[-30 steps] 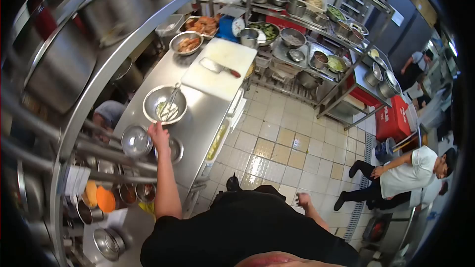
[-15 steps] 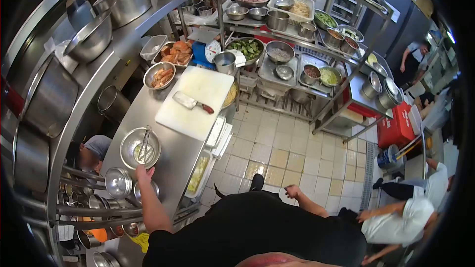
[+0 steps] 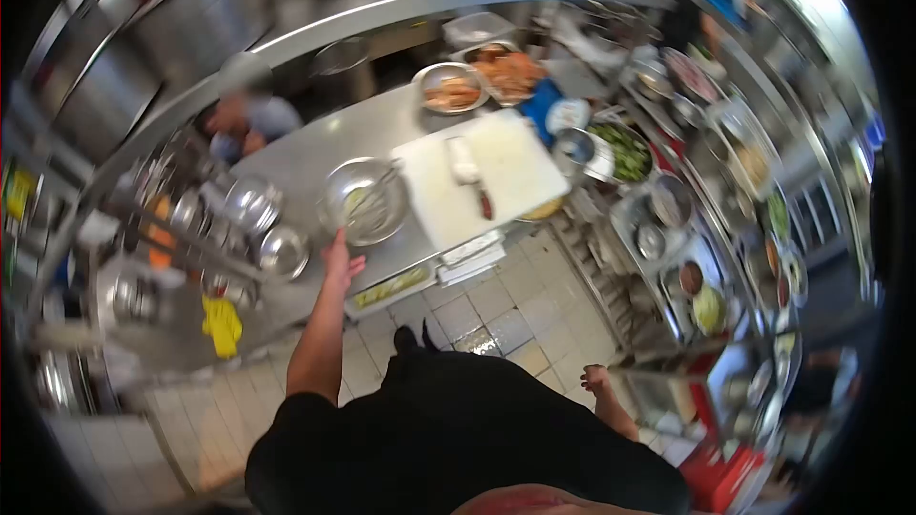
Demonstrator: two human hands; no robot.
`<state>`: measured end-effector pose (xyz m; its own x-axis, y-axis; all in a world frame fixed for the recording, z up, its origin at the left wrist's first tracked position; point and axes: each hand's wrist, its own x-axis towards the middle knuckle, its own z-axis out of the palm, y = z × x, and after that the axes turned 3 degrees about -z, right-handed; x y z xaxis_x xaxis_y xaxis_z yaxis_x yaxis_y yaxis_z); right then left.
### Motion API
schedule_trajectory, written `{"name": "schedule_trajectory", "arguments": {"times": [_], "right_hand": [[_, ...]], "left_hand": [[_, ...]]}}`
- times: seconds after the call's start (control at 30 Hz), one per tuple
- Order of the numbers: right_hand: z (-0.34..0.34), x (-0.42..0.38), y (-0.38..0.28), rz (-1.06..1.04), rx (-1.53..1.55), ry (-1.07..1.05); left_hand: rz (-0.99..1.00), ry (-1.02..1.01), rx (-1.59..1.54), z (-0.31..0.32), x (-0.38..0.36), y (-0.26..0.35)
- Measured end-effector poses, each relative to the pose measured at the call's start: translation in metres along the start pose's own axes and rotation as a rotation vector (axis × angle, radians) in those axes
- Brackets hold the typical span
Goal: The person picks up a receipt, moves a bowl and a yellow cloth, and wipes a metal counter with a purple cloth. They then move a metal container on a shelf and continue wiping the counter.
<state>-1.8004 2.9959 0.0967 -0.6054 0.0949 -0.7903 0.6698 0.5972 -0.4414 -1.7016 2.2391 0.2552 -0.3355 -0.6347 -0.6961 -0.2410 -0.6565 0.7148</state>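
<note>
A metal mixing bowl (image 3: 393, 227) with a wire whisk (image 3: 368, 202) leaning in it stands on the steel counter. Something pale lies at its bottom. My left hand (image 3: 341, 262) is at the bowl's near rim, fingertips right by the edge, with fingers and thumb apart. To the right of the bowl is a white cutting board (image 3: 525, 157), and on it lies a cleaver (image 3: 465, 164) with a reddish-brown handle. Away from the counter, low over the floor, my right hand (image 3: 594, 380) hangs with loosely bent fingers and nothing in it.
Beyond the board stand a bowl of orange-brown pieces (image 3: 451, 92) and a blue scale (image 3: 542, 107). More metal bowls (image 3: 284, 252) and a yellow cloth (image 3: 221, 326) are at left. Shelves with food bowls (image 3: 620, 153) run along the right. A person (image 3: 250, 124) is behind the counter.
The view has swung left, so the counter now lies across the middle. My left hand has loosened from the bowl's rim, its fingers spread. My right hand still hangs at the side.
</note>
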Motion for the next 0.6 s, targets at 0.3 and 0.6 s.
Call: {"name": "schedule_trajectory", "arguments": {"times": [0.3, 0.6], "right_hand": [[0.047, -0.005, -0.167, -0.309, -0.132, -0.079], [0.117, -0.007, -0.174, -0.310, -0.106, -0.212]], "left_hand": [[0.746, 0.686, 0.989, -0.093, 0.035, 0.107], [0.414, 0.483, 1.421, -0.132, 0.106, 0.172]]}}
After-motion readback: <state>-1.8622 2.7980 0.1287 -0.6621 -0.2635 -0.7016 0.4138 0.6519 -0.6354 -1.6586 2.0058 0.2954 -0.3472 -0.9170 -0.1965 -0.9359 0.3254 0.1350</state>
